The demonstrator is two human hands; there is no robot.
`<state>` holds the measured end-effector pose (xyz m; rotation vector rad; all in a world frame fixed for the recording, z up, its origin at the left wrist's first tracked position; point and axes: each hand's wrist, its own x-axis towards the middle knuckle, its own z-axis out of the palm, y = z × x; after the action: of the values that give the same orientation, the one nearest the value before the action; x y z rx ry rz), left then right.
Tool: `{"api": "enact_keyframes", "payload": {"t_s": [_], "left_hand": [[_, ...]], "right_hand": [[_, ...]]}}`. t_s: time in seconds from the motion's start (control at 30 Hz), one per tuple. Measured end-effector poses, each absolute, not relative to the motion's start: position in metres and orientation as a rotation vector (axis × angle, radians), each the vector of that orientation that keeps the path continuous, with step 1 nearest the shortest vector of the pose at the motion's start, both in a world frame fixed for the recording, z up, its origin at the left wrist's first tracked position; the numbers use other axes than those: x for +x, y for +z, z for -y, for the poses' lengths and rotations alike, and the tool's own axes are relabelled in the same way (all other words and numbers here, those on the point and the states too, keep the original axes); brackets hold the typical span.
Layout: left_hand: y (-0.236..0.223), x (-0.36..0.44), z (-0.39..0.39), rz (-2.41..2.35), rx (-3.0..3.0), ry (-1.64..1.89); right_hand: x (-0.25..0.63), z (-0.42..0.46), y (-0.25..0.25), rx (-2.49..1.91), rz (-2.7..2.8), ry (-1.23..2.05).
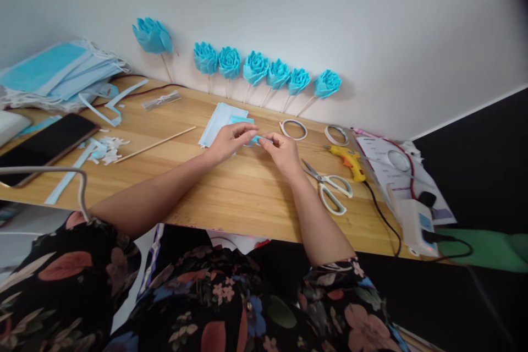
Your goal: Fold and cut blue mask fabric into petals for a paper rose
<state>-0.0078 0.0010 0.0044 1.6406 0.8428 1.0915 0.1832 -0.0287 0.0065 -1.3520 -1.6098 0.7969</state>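
A small piece of blue mask fabric [256,140] is pinched between my two hands above the middle of the wooden table. My left hand [231,142] is closed at the fabric's left side, thumb and fingers together. From the right, my right hand [281,149] grips the other end between thumb and forefinger. Part of the piece is hidden by the fingers. Just behind my left hand lie pale blue mask sheets [218,121] with a brighter blue piece [242,119] on them. Scissors [330,184] with white handles rest to the right of my right wrist.
Several blue fabric flowers [256,69] on sticks lean on the wall. Stacked face masks [53,74], a phone [49,140], scraps [108,149] and a wooden stick [157,144] are left. Two tape rolls [293,130], a yellow glue gun [348,160] and a power strip [416,228] are right.
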Motion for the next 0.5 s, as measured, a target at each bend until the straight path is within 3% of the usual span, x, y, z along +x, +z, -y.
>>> {"api": "enact_keyframes", "payload": {"t_s": [0.5], "left_hand": [[-0.0004,-0.0118,-0.0101,-1.196,1.972,1.028]], "right_hand": [[0.1825,0.0259,0.002,-1.404,1.616,0.8]]}}
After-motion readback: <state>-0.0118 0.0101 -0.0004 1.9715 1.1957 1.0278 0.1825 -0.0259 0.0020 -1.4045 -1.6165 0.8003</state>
